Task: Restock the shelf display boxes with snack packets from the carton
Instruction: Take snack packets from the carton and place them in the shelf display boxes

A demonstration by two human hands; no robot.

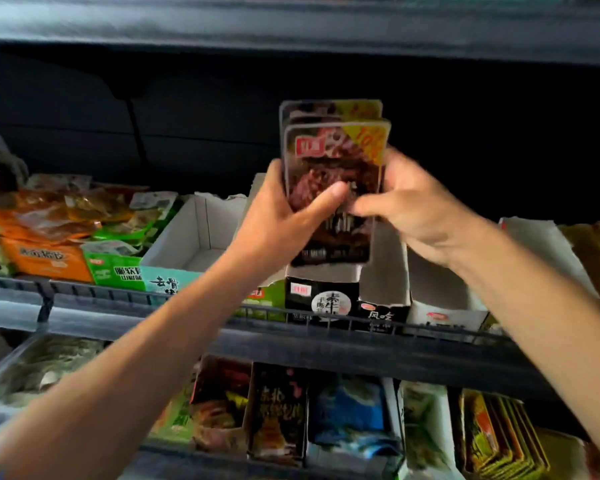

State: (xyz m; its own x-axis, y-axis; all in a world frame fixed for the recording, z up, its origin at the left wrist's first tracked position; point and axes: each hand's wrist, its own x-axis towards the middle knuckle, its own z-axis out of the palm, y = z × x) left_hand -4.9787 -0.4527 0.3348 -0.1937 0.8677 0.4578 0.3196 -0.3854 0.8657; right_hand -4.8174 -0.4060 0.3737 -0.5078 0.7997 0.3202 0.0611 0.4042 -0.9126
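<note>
Above the black display box (321, 296) at the middle of the upper shelf (222, 327), a stack of dark snack packets (333, 188) is held upright between both hands, its lower edge just over the box's open top. The left hand (284, 216) grips the stack from its left side, thumb laid across the front packet and the fingers hidden behind; the right hand (413, 209) closes on the right edge, thumb forward, though motion blur leaves the exact lie of its fingers unclear. At least three packets show, fanned slightly at the top. The step in hand appears to be lowering the stack into the box. To do it well, the packets should probably be squared so that their bottom edges land together, kept upright with the printed faces toward the near side, and guided down between the box walls without catching the torn cardboard rim. The white box (385, 271) touching it on the right and the open teal-fronted box (187, 237) to the left look largely unfilled, so the stack must be aimed at the matching black carton only. No supply carton is in view. Filled boxes of orange packets (45, 223) lie far left, and more stock sits on the lower shelf (343, 427).
</note>
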